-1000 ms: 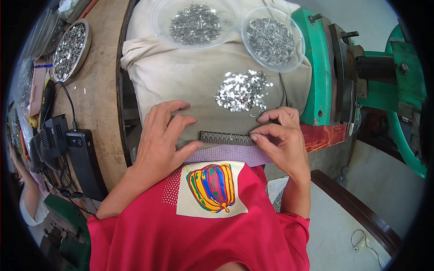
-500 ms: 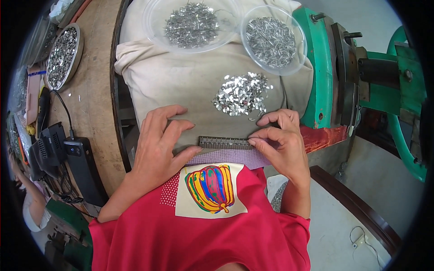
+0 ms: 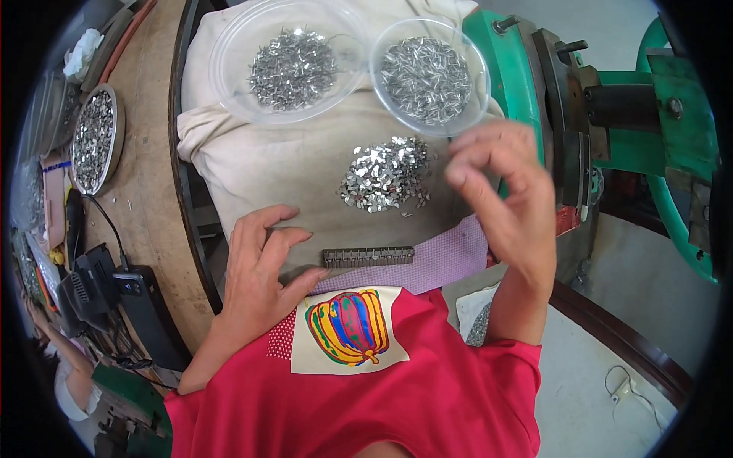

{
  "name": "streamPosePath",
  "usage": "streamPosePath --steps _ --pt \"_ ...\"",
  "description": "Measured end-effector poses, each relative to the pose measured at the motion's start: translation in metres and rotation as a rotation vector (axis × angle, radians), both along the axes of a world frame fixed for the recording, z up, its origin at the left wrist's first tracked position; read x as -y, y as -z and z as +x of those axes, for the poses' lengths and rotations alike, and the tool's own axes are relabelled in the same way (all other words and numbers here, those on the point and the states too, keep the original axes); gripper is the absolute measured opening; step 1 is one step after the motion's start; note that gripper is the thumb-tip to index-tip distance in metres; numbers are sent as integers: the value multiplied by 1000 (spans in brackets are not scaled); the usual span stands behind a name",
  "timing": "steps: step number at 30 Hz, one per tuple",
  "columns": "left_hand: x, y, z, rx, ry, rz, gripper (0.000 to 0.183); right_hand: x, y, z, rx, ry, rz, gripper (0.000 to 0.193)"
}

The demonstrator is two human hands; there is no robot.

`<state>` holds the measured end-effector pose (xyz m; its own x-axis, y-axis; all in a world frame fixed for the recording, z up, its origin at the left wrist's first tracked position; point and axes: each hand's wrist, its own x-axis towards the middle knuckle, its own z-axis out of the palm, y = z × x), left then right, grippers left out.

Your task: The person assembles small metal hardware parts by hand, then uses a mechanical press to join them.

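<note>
A dark, slotted metal strip [image 3: 368,257] lies on the cloth in front of me, small pieces set along its top. My left hand [image 3: 263,259] rests open at its left end, fingers spread and thumb tip close to the strip. Raised to the right of a pile of shiny flat metal bits [image 3: 385,175] is my right hand [image 3: 508,187]. It is slightly blurred, with thumb and fingers apart and nothing visible between them. Its fingers are near the rim of a clear tub of short metal pins [image 3: 427,80].
A wider clear tub [image 3: 294,69] holds thin metal pieces. Green machinery [image 3: 489,46] stands close on the right. On the wooden bench [image 3: 145,153] at left are a bowl of metal bits [image 3: 97,141], a black phone [image 3: 149,313] and cables. A person's arm shows at far left.
My right hand has left the strip's right end and moved up and right, toward the pin tub. My left hand stays by the strip. The whole view has shifted slightly.
</note>
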<state>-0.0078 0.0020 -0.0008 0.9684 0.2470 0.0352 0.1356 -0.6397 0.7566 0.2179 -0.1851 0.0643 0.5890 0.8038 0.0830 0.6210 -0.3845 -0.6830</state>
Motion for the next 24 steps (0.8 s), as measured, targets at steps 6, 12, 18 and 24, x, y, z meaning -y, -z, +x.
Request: streamPosePath --steps 6,12,18,24 --pt "0 -2 1 -10 0 20 52 -42 7 49 368 92 84 13" --pt "-1 -1 -1 -27 -18 -38 52 -41 9 26 376 6 -16 9" --pt "-4 -4 1 -17 19 -28 51 2 21 -32 -149 -100 -96 17" --pt "-2 -2 0 -16 20 -4 50 17 34 -52 -104 -83 -158 23"
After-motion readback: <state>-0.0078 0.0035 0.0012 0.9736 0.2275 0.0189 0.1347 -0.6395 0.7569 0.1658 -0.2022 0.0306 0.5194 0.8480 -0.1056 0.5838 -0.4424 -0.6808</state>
